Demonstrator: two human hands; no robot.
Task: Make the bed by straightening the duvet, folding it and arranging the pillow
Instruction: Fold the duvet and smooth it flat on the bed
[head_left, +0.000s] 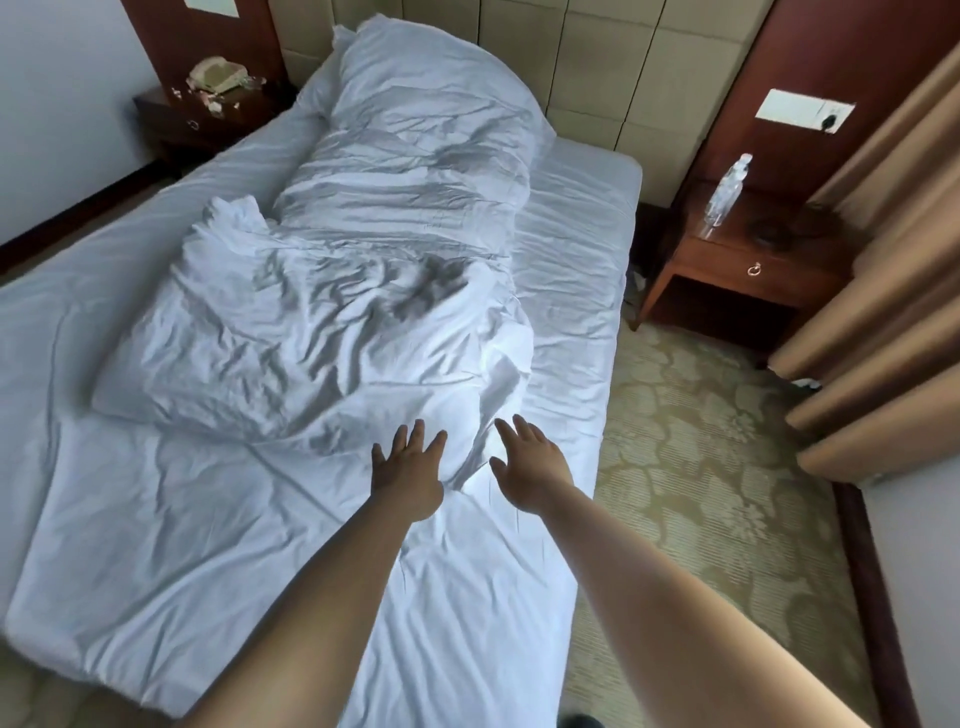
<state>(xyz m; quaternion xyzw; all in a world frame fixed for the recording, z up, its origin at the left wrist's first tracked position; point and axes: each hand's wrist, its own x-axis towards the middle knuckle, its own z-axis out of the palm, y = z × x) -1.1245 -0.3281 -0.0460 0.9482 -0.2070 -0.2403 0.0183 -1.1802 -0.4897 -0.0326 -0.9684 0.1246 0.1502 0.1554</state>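
A crumpled white duvet (332, 312) lies bunched in a long heap down the middle of the bed (571, 249), from the padded headboard to about mid-mattress. A white pillow (415, 88) leans against the headboard at the heap's far end. My left hand (408, 470) hovers open, fingers spread, just at the duvet's near edge. My right hand (527, 465) is also open, beside a raised fold of the duvet at the bed's right side. Neither hand holds anything.
A wooden nightstand (743, 260) with a plastic bottle (727, 189) stands right of the bed. Tan curtains (883, 291) hang at the far right. Another nightstand (208, 117) with a phone sits at the back left. Patterned carpet (701, 467) runs along the right side.
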